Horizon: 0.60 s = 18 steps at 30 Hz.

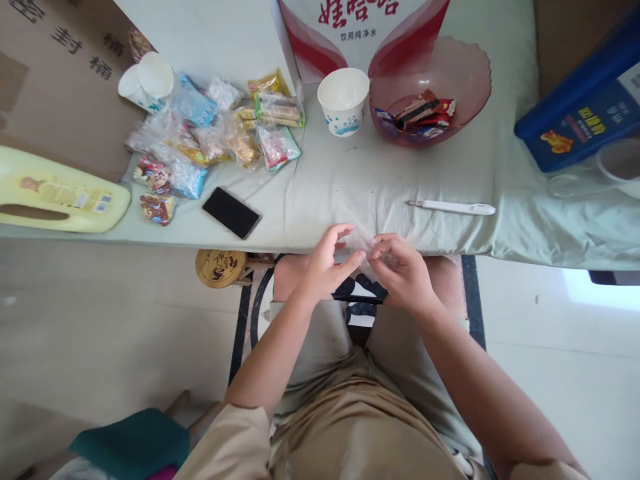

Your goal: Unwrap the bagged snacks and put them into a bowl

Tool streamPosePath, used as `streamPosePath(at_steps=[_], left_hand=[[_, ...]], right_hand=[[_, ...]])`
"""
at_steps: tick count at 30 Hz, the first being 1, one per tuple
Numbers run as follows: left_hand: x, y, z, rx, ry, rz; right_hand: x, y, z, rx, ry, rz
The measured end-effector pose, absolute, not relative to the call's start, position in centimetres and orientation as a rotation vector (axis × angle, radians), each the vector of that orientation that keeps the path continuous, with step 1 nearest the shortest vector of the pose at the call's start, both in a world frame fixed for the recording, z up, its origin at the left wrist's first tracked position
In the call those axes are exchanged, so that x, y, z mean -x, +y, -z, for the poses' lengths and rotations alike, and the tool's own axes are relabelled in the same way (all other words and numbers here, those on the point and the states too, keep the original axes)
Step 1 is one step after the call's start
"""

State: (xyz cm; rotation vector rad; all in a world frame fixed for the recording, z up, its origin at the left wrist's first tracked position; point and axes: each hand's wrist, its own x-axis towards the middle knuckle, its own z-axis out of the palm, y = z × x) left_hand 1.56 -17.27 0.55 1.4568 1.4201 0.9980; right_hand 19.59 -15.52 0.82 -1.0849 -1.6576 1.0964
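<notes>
A thin clear plastic bag is between my two hands, at the front edge of the cloth-covered table. My right hand pinches it between thumb and fingertips. My left hand is beside it with thumb and fingers apart, the thumb tip close to the plastic; whether it touches cannot be made out. Beyond my hands stands a white paper cup, next to a translucent pink bowl with several wrapped snacks inside. To the right lies a white pen-like cutter, its thin tip pointing left.
Several packaged snacks are piled at the back left, beside tilted paper cups. A black phone lies before them. A yellow jug lies left, a blue container right. A red-and-white carton stands behind. A stool is below.
</notes>
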Motion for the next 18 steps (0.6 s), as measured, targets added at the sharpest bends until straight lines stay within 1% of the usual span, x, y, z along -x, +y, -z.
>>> streamPosePath(at_steps=[6,8,9,11,14,16,18], left_hand=[[-2.0,-15.4,-0.5,-1.343,1.278,-0.963],[-2.0,-14.9,-0.7,-1.317,1.232,-0.924],[-1.9,-14.7,-0.7,-1.311,1.232,-0.914],[-1.7,-13.9,-0.5,-1.316,1.318,-0.974],[-0.7,-11.3,-0.2,-1.350,1.610,-1.318],[0.5,-8.2,-0.4,-1.375,1.783,-1.590],[1.8,-4.0,-1.1,-1.446,1.853,-1.754]], right_hand=[[-19.3,-14.3,-0.3,0.900,-1.242,-1.576],[-19.2,-13.8,-0.1,0.836,-1.175,-1.678],[-19.2,-13.4,0.1,0.859,-1.181,-1.650],[-19.5,-12.3,0.5,1.014,-1.261,-1.412],[-20.3,-10.5,1.4,1.261,-1.431,-0.958],[-21.0,-9.6,1.9,1.313,-1.560,-0.861],[-21.4,-9.1,2.1,1.287,-1.685,-0.887]])
